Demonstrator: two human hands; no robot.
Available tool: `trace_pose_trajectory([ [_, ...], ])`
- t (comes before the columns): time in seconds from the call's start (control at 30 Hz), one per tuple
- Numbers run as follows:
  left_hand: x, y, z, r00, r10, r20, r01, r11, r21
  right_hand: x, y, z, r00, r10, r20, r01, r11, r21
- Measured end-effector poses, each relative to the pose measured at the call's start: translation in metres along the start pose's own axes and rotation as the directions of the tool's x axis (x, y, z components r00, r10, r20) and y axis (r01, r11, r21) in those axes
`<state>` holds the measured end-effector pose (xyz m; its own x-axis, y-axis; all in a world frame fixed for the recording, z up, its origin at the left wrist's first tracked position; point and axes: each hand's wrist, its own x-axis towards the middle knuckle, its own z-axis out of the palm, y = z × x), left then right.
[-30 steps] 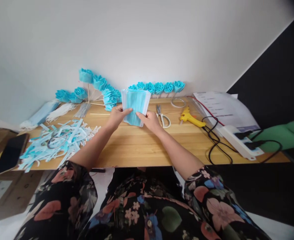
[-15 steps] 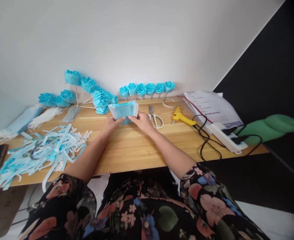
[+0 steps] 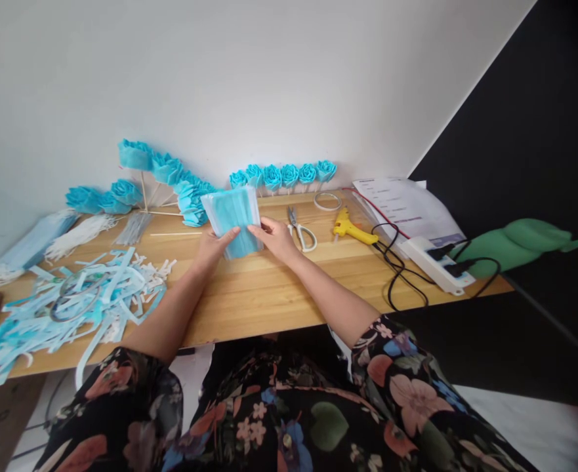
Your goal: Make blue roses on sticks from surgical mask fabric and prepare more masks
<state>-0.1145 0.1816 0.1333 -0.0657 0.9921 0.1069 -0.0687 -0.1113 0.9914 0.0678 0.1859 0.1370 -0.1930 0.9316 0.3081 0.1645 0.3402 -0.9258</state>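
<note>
Between my hands, above the wooden table, is a stack of blue face mask sheets [image 3: 233, 208] with pale edges, its broad face turned toward me. My left hand [image 3: 213, 246] grips its left side, thumb across the front. On the right side my right hand [image 3: 275, 237] pinches it the same way, fingers partly hidden behind. White-handled scissors [image 3: 302, 231] lie just right of my right hand. A thin wooden stick [image 3: 175, 234] lies to the left of my left hand.
Blue fabric roses [image 3: 166, 169] on sticks line the wall, with another row [image 3: 289, 176] to the right. Cut strips [image 3: 79, 301] heap at left, near stacked masks [image 3: 37, 239]. A yellow glue gun [image 3: 352, 229], tape roll [image 3: 327, 201], power strip [image 3: 433, 265] and papers [image 3: 407, 203] occupy the right.
The mask stack has tilted upright, so its front face shows more fully and its top edge sits higher. Both hands keep hold of it. The whole view has shifted slightly.
</note>
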Motion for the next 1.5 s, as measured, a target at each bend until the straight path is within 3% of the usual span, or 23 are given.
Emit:
trace_pose_trajectory([
  [0.33, 0.003, -0.006, -0.001, 1.000, 0.014, -0.011, -0.014, 1.000, -0.005, 0.001, -0.003, -0.006, 0.999, -0.039, -0.029, 0.036, 0.994, -0.099],
  [0.6, -0.004, -0.002, 0.003, 0.998, -0.062, 0.009, 0.062, 0.998, 0.008, 0.003, 0.000, 0.000, 0.997, 0.022, -0.074, -0.017, 0.997, 0.072],
  [0.87, -0.005, 0.009, 0.001, 0.995, 0.084, -0.050, -0.079, 0.993, 0.091, 0.001, -0.002, 0.002, 0.984, -0.117, -0.133, 0.124, 0.991, 0.049],
  [1.13, 0.004, -0.013, 0.001, 0.998, 0.032, -0.048, -0.026, 0.992, 0.125, 0.000, 0.001, 0.002, 0.989, -0.115, -0.092, 0.116, 0.993, -0.002],
  [1.5, -0.004, -0.004, 0.000, 0.996, -0.051, 0.077, 0.057, 0.995, -0.076, -0.001, -0.006, 0.000, 0.989, -0.080, -0.120, 0.079, 0.997, -0.019],
])
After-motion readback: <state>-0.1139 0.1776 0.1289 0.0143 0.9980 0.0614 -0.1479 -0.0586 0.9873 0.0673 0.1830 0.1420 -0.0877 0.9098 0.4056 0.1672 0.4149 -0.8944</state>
